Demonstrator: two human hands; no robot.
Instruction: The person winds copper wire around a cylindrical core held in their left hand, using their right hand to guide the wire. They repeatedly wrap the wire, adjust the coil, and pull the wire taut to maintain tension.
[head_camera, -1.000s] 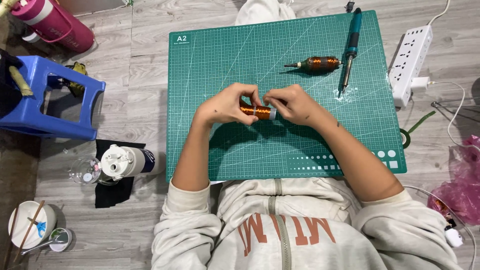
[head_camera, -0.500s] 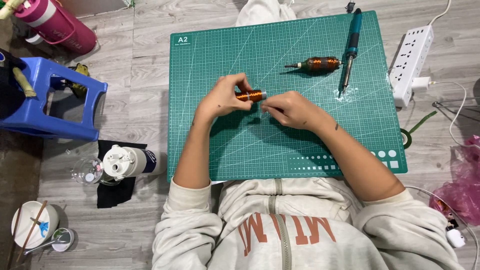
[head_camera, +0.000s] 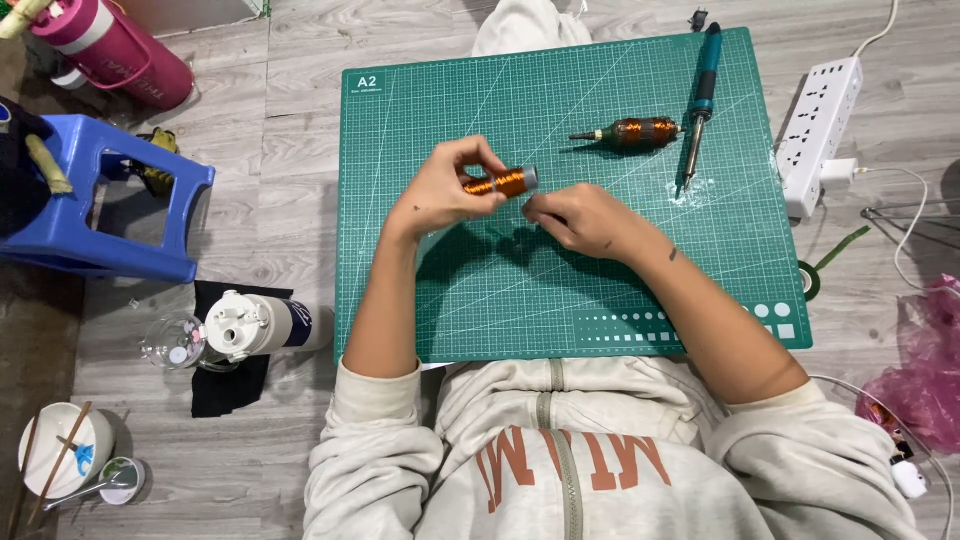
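My left hand (head_camera: 452, 185) grips a small copper-wound coil (head_camera: 507, 183) with a grey end, held above the green cutting mat (head_camera: 500, 290). My right hand (head_camera: 578, 217) sits just right of the coil, fingers pinched together near its grey end; whether it holds a thin wire is too fine to tell. A second copper-wound rotor with a shaft (head_camera: 632, 132) lies on the mat farther back. Beside it lies a soldering iron with a teal handle (head_camera: 699, 100), tip pointing toward me over white residue.
A white power strip (head_camera: 820, 130) with a plugged-in adapter lies right of the mat. A blue plastic stool (head_camera: 105, 205) and pink bottle (head_camera: 115, 48) stand at left. A white bottle (head_camera: 262, 325), a bowl with chopsticks (head_camera: 62, 462) and pink bag (head_camera: 925, 385) surround me.
My left hand has lifted the coil up and away from me, from the mat's middle. My right hand has let go of the coil and now stays just right of it.
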